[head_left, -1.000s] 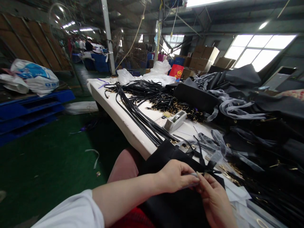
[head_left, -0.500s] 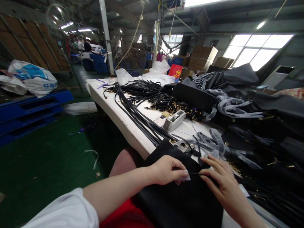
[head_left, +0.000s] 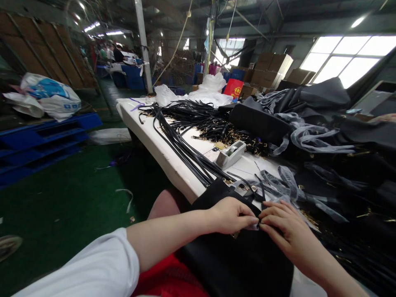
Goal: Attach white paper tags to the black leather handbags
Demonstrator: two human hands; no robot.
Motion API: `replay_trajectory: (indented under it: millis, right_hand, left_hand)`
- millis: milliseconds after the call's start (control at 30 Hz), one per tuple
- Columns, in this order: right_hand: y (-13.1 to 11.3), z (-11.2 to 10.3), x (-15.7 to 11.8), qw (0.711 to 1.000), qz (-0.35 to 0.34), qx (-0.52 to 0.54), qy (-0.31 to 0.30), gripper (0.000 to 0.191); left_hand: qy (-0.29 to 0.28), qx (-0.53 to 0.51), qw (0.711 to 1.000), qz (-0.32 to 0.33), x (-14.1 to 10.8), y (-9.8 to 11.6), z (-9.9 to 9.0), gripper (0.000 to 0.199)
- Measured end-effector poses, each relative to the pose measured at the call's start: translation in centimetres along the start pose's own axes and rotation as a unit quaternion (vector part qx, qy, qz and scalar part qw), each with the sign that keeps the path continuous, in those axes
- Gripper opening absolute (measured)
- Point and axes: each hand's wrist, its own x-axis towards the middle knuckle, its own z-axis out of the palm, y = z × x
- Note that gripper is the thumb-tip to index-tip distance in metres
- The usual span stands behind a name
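A black leather-like bag piece (head_left: 244, 264) lies over my lap and against the table edge. My left hand (head_left: 232, 215) is closed above it, pinching a small whitish piece of tape (head_left: 255, 227) between thumb and finger. My right hand (head_left: 287, 225) meets it from the right, its fingertips pinched on a thin black strap (head_left: 262, 193) whose upper part stands up beyond the fingers. The fingertips of both hands nearly touch, and what lies between them is mostly hidden. Just past the bag piece, a grey tape dispenser (head_left: 231, 154) sits on the white table (head_left: 148, 131).
Long black straps (head_left: 182, 154) with gold hardware run along the table. On the right are piled black bags (head_left: 260, 123) and straps in clear wrapping (head_left: 286, 183). A blue pallet (head_left: 58, 138) bears a white sack (head_left: 51, 97) on the left. People work far back.
My left hand has moved right with the tape, closing the gap to my right hand. The strap stretch seen between them is now covered. The view has shifted slightly.
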Motion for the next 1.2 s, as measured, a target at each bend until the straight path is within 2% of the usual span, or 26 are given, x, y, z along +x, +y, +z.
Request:
replay_trajectory:
  millis: [133, 200, 267, 433, 633, 733, 800, 867, 900, 933, 967, 1033, 1100, 1133, 1200]
  right_hand:
    - [1.0, -0.7, -0.7, 0.999, 0.022, 0.02, 0.019, 0.027]
    - [1.5, -0.9, -0.8, 0.999, 0.022, 0.041, 0.017, 0.032]
    - [1.7, -1.0, -0.8, 0.998, 0.019, 0.054, 0.013, 0.035]
    - [1.1, -0.6, -0.4, 0.999, 0.003, 0.033, 0.016, 0.032]
    - [1.1, 0.2, -0.1, 1.0, -0.003, 0.009, 0.024, 0.03]
    - [1.1, 0.3, -0.2, 0.999, 0.004, 0.02, 0.041, 0.031]
    - [0.6, 0.0, -0.6, 0.994, 0.026, 0.036, 0.102, 0.031]
    - [-0.5, -0.1, -1.3, 0.972, 0.094, 0.058, 0.207, 0.031]
    - [-1.1, 0.1, -1.6, 0.952, 0.15, 0.081, 0.254, 0.033]
    - [-1.8, 0.4, -2.0, 0.93, 0.214, 0.121, 0.275, 0.036]
    - [-2.4, 1.0, -2.3, 0.908, 0.274, 0.178, 0.264, 0.04]
    - [-3.5, 2.8, -2.3, 0.86, 0.356, 0.32, 0.175, 0.053]
    - [-4.2, 4.9, -1.8, 0.816, 0.369, 0.435, 0.096, 0.061]
    - [-4.4, 5.8, -1.3, 0.798, 0.363, 0.473, 0.091, 0.062]
    - [-4.7, 7.3, -0.4, 0.767, 0.352, 0.521, 0.125, 0.058]
  left_hand:
    - [-0.083, 0.043, 0.996, -0.013, 0.7, -0.5, -0.8, 0.034]
    - [-0.126, 0.031, 0.991, -0.01, 1.0, -0.7, -1.2, 0.033]
    - [-0.141, 0.004, 0.99, -0.002, 1.2, -0.7, -1.3, 0.031]
    - [-0.115, -0.065, 0.991, -0.033, 1.5, -0.4, -0.4, 0.037]
    - [-0.126, -0.151, 0.978, -0.063, 1.9, -0.1, 0.5, 0.031]
    - [-0.106, -0.131, 0.984, -0.059, 1.9, 0.0, 0.6, 0.032]
    - [-0.063, -0.085, 0.993, -0.046, 2.0, 0.0, 0.6, 0.032]
    - [-0.006, -0.036, 0.999, -0.041, 2.0, -0.1, 0.7, 0.033]
    - [0.019, -0.015, 0.999, -0.04, 1.9, -0.2, 0.8, 0.033]
    - [0.04, 0.002, 0.998, -0.038, 1.9, -0.3, 0.9, 0.033]
    - [0.059, 0.013, 0.998, -0.033, 1.8, -0.4, 1.0, 0.033]
    - [0.082, 0.022, 0.996, -0.021, 1.6, -0.6, 1.3, 0.034]
    - [0.091, 0.039, 0.995, -0.006, 1.4, -0.7, 1.7, 0.036]
    - [0.093, 0.057, 0.994, 0.003, 1.2, -0.8, 1.9, 0.036]
    - [0.097, 0.104, 0.99, 0.019, 0.9, -1.0, 2.2, 0.036]
